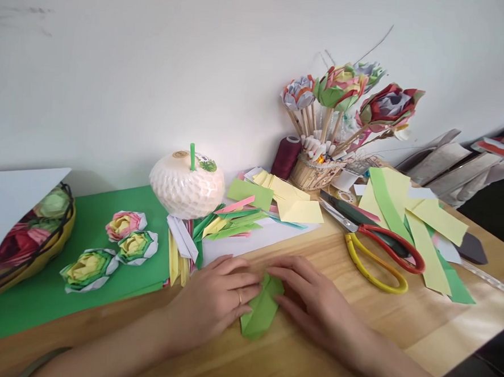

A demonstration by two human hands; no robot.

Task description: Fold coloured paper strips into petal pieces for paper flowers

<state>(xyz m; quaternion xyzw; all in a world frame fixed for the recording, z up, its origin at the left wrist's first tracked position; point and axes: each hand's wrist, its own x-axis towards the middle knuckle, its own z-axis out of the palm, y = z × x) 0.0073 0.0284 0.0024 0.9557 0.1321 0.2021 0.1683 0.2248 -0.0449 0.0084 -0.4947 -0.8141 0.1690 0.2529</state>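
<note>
A small piece of folded green paper point(261, 313) lies on the wooden table between my two hands. The fingers of my left hand point(222, 295), one wearing a ring, are curled over its left side. At its upper right edge, the bent fingertips of my right hand point(316, 300) grip the paper. Folds slant across the piece, and its upper part is partly covered by fingers. Just beyond my left hand are folded yellow strips point(179, 258) and white folded strips point(184, 238). Scissors point(377, 241) with red and yellow handles lie to the right of my right hand.
Three folded paper flowers point(120, 243) sit on a green sheet point(101, 202) at left, near a yellow basket point(68, 228). Behind stand a white textured pot point(187, 190), a maroon thread spool point(286, 156) and a basket point(313, 172) of paper flowers. Cut paper point(428, 245) lies at right.
</note>
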